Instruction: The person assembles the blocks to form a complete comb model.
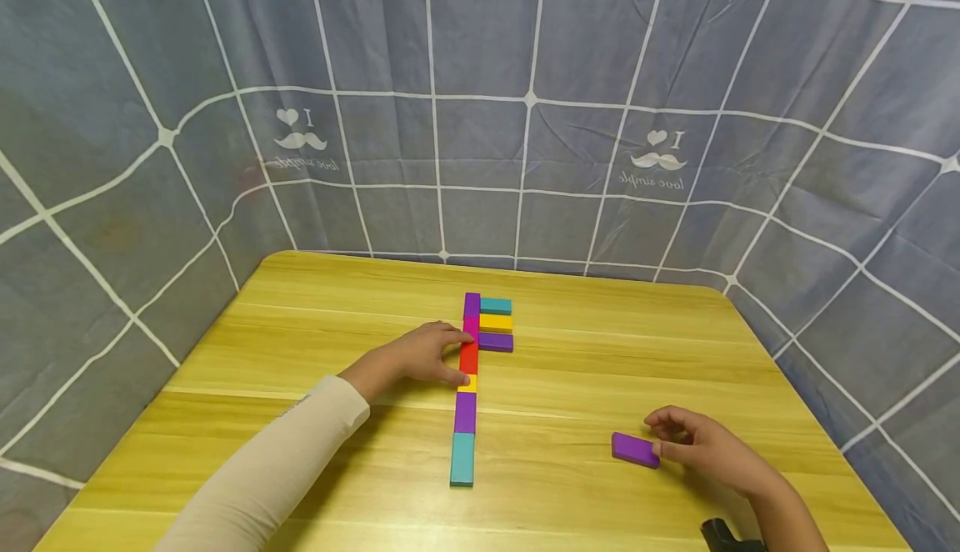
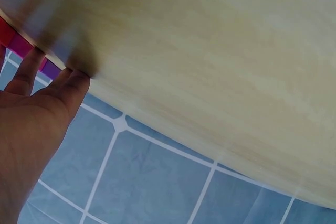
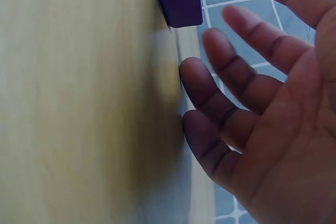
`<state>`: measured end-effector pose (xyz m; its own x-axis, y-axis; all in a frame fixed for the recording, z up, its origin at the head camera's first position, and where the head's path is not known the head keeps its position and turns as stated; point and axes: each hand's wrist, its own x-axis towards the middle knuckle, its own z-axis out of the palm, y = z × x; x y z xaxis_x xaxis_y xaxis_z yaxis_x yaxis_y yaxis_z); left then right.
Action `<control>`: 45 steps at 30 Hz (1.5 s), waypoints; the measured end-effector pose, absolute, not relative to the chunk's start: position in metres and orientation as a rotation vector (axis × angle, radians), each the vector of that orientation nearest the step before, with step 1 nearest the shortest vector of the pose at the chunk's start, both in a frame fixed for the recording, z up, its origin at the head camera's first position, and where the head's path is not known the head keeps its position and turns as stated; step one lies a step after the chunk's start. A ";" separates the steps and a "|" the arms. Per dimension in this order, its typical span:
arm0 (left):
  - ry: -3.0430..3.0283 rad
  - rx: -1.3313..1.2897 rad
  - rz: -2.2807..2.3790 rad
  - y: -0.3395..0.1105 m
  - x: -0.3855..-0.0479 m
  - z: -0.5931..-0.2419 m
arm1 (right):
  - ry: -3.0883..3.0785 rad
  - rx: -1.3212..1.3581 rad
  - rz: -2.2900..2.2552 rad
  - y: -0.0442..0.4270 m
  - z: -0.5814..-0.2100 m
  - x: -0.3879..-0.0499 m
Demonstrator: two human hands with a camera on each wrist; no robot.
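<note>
Down the middle of the table runs a column of flat blocks laid end to end: a purple block at the far end, then magenta, a red block, yellow, purple and a teal block nearest. My left hand touches this column from the left, fingertips by the magenta block and thumb on the yellow one. At the right lies a loose purple block. Beside its right end is my right hand, fingers loosely bent. In the right wrist view those fingers hold nothing.
Against the column's far right side lie a teal block, a yellow block and a purple block. A grey gridded curtain surrounds the wooden table. A black object shows at the right wrist.
</note>
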<state>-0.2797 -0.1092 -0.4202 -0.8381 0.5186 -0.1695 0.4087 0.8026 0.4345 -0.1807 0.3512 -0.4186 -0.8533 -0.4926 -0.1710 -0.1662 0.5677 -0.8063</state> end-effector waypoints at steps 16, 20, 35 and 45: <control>2.713 0.697 0.581 -0.110 -0.281 -0.422 | 2.468 -0.737 -1.093 0.350 -0.427 -0.176; 2.714 0.689 0.572 -0.110 -0.280 -0.422 | 2.478 -0.729 -1.093 0.350 -0.428 -0.177; 2.714 0.682 0.567 -0.108 -0.283 -0.422 | 2.524 -0.680 -1.098 0.351 -0.427 -0.183; 2.714 0.704 0.557 -0.109 -0.284 -0.421 | 2.537 -0.680 -1.107 0.346 -0.425 -0.189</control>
<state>-0.2836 -0.1088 -0.4211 -0.8415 0.5126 -0.1709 0.4038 0.8068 0.4314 -0.1895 0.3460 -0.4246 -0.8462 -0.5276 -0.0743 -0.3044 0.5932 -0.7453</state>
